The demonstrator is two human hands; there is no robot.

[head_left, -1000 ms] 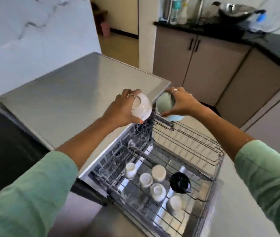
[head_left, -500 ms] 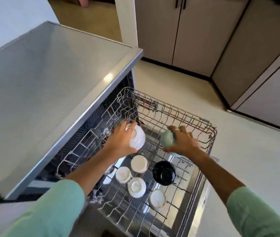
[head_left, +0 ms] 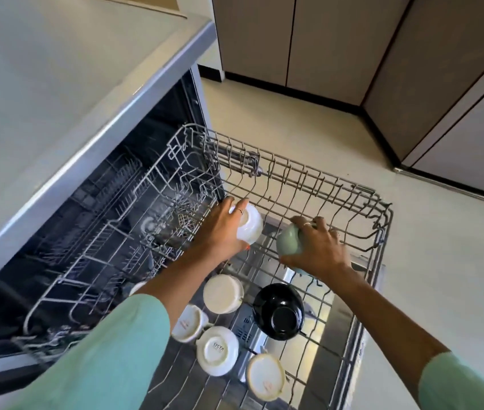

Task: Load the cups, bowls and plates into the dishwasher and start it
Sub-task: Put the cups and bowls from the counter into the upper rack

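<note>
The dishwasher's wire upper rack is pulled out in front of me. My left hand grips a white cup held low over the middle of the rack. My right hand grips a pale green cup just to the right of it, also down at rack level. Nearer to me, several white cups and one black cup stand upside down on the rack. My left forearm hides part of one white cup.
The grey counter top lies over the open dishwasher cavity at left. Brown cabinet doors line the far side and right, with pale floor between them and the rack.
Both hands have come down from counter height into the rack with their cups. The view has tilted further downward.
</note>
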